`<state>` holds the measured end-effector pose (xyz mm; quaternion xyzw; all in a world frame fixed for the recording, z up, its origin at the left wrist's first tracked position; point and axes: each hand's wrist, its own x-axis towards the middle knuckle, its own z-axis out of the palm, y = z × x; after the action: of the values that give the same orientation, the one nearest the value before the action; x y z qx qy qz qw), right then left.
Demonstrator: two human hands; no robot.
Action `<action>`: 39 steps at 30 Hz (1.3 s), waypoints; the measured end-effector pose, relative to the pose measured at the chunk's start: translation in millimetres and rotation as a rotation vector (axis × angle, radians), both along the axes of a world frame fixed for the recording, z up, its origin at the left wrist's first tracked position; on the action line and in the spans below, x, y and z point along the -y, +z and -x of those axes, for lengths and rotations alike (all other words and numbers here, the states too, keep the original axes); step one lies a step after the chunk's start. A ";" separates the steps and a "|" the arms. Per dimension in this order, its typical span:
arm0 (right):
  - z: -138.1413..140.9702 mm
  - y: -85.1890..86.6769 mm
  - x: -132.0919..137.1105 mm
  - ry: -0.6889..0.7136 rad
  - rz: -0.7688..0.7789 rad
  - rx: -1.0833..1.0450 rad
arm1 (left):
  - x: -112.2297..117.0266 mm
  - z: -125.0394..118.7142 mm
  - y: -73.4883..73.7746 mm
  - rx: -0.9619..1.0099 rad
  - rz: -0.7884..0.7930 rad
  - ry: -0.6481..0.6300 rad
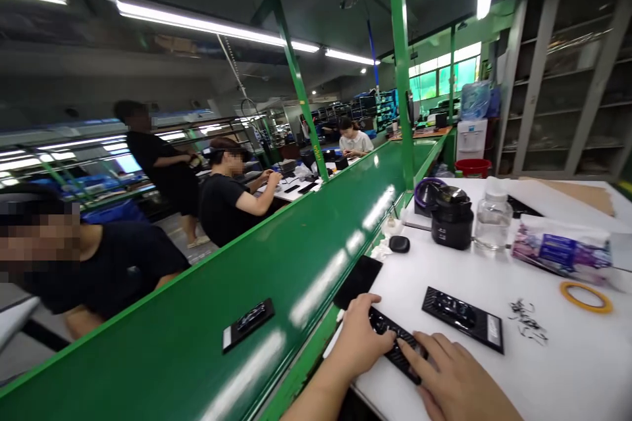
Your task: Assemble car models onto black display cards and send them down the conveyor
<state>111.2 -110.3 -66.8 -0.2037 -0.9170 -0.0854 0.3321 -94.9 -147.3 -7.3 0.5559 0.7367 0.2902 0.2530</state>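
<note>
A black panel (pixel 395 335) with a woven, carbon-fibre-like pattern and a glossy raised middle lies at the left edge of the white table. My left hand (pixel 360 335) grips its far end, fingers on the far side and thumb on top. At the near end, my right hand (pixel 454 371) holds the panel, its index finger close to the left thumb; the hands partly cover the piece. Right of it lies a similar black panel (pixel 464 319) with a white label. Small black scraps (pixel 527 321) are scattered beyond that. A flat black sheet (pixel 359 279) sits past my left hand.
A green conveyor trough (pixel 316 243) runs along the left, carrying another labelled panel (pixel 247 325). Yellow tape (pixel 586 297), a wipes pack (pixel 560 250), a clear jar (pixel 494 216), a black container (pixel 450 218) and a small black case (pixel 399 244) stand farther back. Several people work across the trough.
</note>
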 end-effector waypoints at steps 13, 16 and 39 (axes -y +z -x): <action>1.5 1.1 -1.8 0.039 0.073 0.014 | 1.3 3.6 4.8 -0.061 0.034 -0.073; 1.2 0.6 -0.8 0.024 0.069 0.014 | -0.2 5.3 8.1 -0.086 0.047 -0.099; 3.3 7.5 0.3 0.013 0.308 0.055 | 1.4 7.6 2.2 -0.110 -0.009 -0.157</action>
<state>107.9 -110.6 -59.4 -0.2438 -0.9293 0.0529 0.2721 -102.5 -148.7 -5.1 0.6280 0.7024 0.2420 0.2317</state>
